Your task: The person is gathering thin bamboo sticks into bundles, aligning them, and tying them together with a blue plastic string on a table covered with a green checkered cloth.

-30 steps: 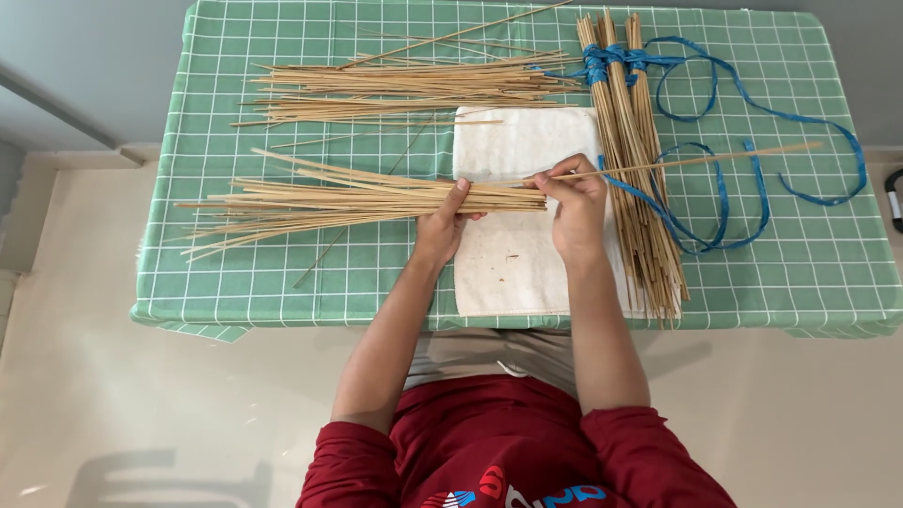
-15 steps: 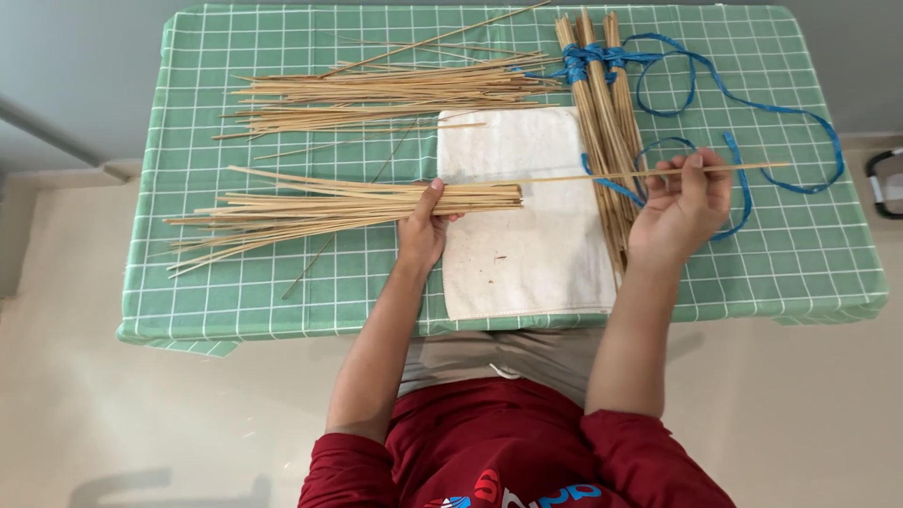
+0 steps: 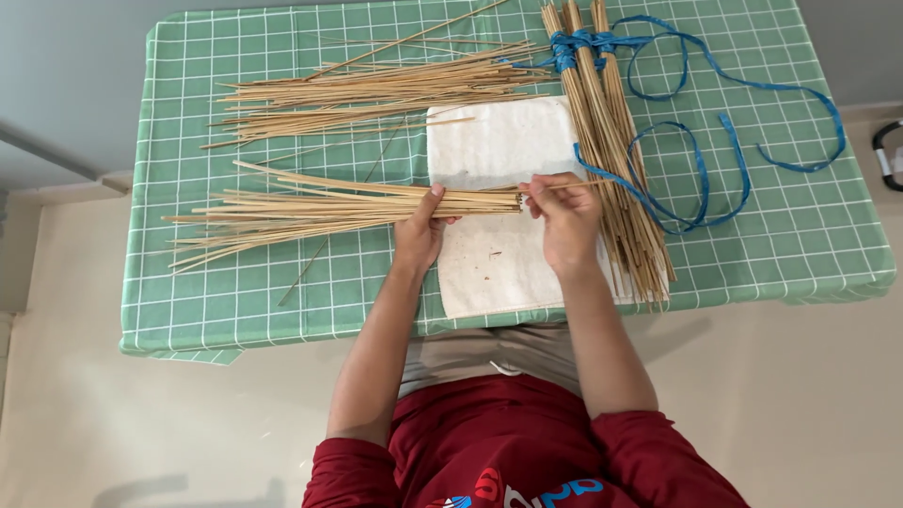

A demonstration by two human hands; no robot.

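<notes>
Holding the loose stick bundle (image 3: 348, 202) flat with the left hand (image 3: 420, 230), fingers closed over it at centre frame, seems best, w/ ends kept even on the white cloth (image 3: 499, 263). Right hand (image 3: 562, 218) pinches stick ends just right of the bundle's end, btw thumb & fingertips.

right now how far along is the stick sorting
Looks partway. A loose pile lies across the back of the table. In hand: the left hand holds the near bunch over the white cloth, and the right hand pinches at its end. A bundle tied with blue strap lies beside the cloth.
</notes>
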